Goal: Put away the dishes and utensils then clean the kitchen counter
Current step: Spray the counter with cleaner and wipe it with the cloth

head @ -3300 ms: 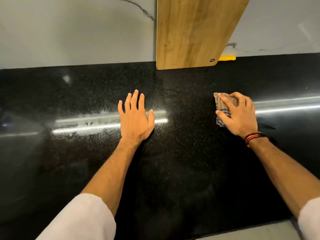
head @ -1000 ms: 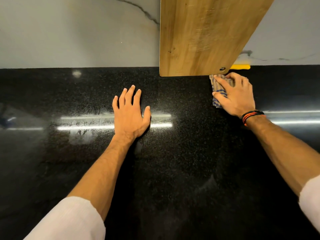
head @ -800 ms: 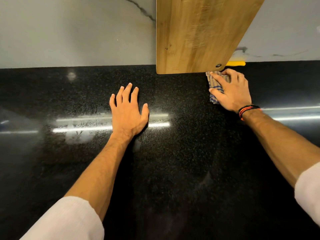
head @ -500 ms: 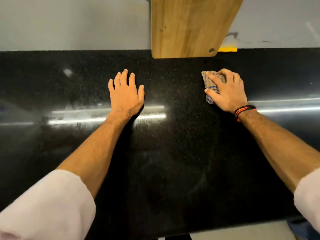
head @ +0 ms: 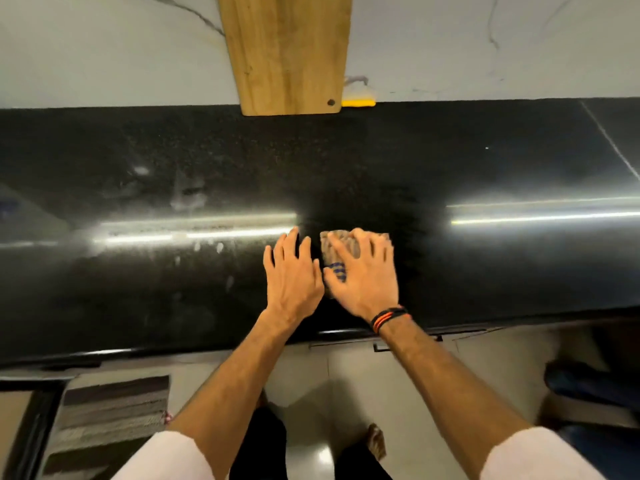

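Right hand (head: pixel 363 278) fingers spread flat on cloth (head: pixel 334 252), seemingly lengthwise toward wall; left hand (head: pixel 292 275) fingers flat.

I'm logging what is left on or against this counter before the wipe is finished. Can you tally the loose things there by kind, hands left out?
Wooden cutting board, leaning on the wall: 1
Yellow item behind the board, only partly visible: 1
Cloth under the right hand: 1
Total: 3
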Demonstrator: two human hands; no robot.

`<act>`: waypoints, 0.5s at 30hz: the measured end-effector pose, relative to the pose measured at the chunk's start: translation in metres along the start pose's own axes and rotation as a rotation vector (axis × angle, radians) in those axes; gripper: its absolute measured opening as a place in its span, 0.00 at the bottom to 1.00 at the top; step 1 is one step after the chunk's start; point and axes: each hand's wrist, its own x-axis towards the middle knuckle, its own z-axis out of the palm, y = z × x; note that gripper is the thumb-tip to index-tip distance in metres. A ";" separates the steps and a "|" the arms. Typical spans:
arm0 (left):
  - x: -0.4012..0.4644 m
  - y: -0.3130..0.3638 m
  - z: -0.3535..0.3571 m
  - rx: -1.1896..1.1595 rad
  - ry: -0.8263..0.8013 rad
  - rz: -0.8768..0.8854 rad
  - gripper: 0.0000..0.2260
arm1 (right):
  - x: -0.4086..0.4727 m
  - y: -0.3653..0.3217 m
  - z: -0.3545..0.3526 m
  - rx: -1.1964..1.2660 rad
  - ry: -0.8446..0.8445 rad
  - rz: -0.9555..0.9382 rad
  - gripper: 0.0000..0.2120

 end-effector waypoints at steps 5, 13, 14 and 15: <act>-0.038 0.022 0.003 0.020 0.034 -0.021 0.22 | -0.051 0.006 -0.004 0.089 0.008 -0.032 0.29; -0.045 0.023 0.014 0.043 0.041 -0.005 0.27 | -0.073 0.027 -0.003 0.142 0.014 -0.078 0.30; -0.042 0.022 0.014 0.050 0.052 -0.002 0.28 | -0.071 0.036 -0.003 0.135 0.007 -0.085 0.31; -0.038 0.023 0.015 0.055 0.062 -0.004 0.28 | -0.069 0.049 -0.004 0.127 0.007 -0.087 0.31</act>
